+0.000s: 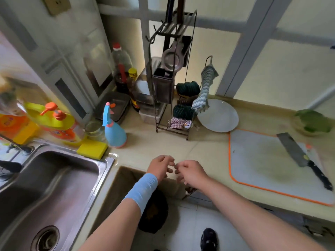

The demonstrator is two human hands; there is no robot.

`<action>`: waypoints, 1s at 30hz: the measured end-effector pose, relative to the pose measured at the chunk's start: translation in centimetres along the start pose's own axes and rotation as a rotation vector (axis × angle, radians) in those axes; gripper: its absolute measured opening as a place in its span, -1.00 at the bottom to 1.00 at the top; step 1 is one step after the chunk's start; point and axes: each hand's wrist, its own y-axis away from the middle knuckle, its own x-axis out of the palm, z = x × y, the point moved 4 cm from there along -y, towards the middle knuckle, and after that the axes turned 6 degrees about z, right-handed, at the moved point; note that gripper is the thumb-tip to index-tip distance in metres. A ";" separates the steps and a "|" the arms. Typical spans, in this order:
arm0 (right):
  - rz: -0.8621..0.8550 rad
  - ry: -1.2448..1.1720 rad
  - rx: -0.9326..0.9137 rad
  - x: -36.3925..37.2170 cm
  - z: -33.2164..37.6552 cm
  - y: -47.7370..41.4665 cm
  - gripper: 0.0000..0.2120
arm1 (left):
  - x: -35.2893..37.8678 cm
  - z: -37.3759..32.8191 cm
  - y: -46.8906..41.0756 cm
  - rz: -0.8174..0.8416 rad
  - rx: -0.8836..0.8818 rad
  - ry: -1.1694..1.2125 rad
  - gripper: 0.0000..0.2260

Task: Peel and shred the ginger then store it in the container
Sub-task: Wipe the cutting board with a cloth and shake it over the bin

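The left grip [161, 166] and the right grip [190, 172] are meeting fingertip to fingertip above the front edge of the surface [163, 142], over a gap where a dark bin [154, 214] is sitting on the floor below. Both are showing curled fingers, the left ones slightly spread and the right ones drawn in tighter. Blur is hiding the spot where they are touching, so I cannot tell whether either one is pinching something or just loosely clenched. The ginger is not showing clearly anywhere; if it is lying between the fingertips, it is too small and smeared to make out. A pale blue band [143, 189] is wrapping the left wrist. Well apart to the right, an orange-rimmed cutting board [262, 160] is lying flat, and a cleaver [297, 151] is resting on its right part with the black handle pointing toward the front. A bowl of green leaves [311, 124] is standing just behind the board. A white plate [217, 115] is lying near the board's back left corner, beside a wire rack [170, 78]. To the left, a steel sink [45, 187] is filling the corner, with a yellow sponge [92, 148] sitting at its back right rim and a blue spray bottle [113, 131] standing just behind the sponge.
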 end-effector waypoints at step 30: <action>-0.181 0.431 -0.301 -28.4 -17.8 -5.7 -0.39 | 34.1 -7.8 -15.1 0.221 0.495 -0.883 -0.44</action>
